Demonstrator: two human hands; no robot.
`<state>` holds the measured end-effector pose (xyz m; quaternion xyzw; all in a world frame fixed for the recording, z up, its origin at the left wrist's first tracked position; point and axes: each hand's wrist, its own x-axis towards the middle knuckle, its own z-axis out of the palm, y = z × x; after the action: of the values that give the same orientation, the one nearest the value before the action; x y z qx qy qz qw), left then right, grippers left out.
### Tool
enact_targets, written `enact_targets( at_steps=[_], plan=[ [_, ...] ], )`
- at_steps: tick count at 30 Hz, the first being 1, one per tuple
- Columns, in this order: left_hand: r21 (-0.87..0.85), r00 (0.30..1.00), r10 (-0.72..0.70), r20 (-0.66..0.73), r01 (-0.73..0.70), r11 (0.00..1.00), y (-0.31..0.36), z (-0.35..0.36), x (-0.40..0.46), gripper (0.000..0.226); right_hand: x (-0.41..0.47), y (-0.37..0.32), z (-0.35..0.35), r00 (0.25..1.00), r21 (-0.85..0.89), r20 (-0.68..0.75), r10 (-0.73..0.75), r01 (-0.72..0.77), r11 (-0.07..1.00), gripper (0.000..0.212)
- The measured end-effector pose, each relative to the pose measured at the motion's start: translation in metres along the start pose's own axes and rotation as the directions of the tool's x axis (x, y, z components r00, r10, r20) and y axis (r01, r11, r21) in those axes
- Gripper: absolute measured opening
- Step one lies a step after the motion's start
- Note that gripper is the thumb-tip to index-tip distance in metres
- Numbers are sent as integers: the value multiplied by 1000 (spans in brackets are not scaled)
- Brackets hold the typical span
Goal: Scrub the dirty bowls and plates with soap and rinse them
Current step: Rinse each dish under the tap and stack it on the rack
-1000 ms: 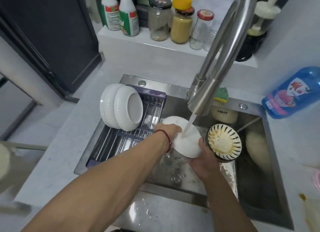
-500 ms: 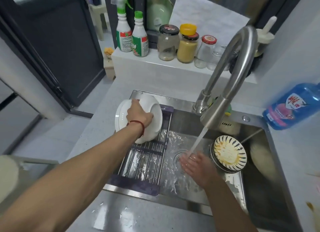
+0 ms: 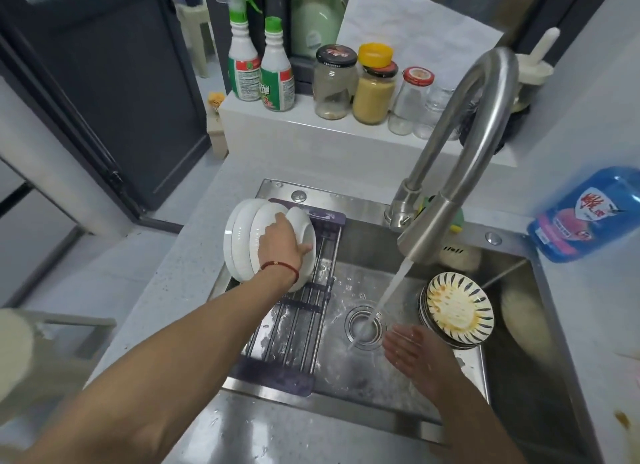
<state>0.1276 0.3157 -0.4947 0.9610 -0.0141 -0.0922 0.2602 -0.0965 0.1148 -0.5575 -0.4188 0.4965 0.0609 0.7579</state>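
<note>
Dirty plates (image 3: 456,310) sit stacked in the sink just right of the flat, empty right hand (image 3: 414,354), while the left hand (image 3: 281,242) grips a white bowl (image 3: 302,233) on the rack (image 3: 294,325).

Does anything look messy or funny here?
A little. The tap runs straight into the drain with nothing under it. The striped plate in the sink is smeared with food. An orange-brown splotch stains the counter at right.
</note>
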Motion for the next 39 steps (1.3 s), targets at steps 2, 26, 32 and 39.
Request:
enact_targets(
  at_steps=[2, 26, 32, 39],
  plan=[
    [128, 992, 121, -44, -115, 985, -7, 2, -6, 66, 4, -1, -8, 1000, -8, -10, 4, -4, 1000, 39],
    [68, 939, 298, 174, -313, 947, -6, 90, -121, 14, 88, -50, -111, 925, -115, -374, -64, 22, 993, 46],
    [-160, 847, 153, 509, -82, 984, 17, 135, -135, 25, 98, -59, -113, 876, 97, -482, 22, 29, 995, 56],
    [-157, 809, 119, 576, -34, 987, 24, 155, -146, 21, 104, -76, -130, 874, 244, -467, 135, -19, 970, 53]
  ],
)
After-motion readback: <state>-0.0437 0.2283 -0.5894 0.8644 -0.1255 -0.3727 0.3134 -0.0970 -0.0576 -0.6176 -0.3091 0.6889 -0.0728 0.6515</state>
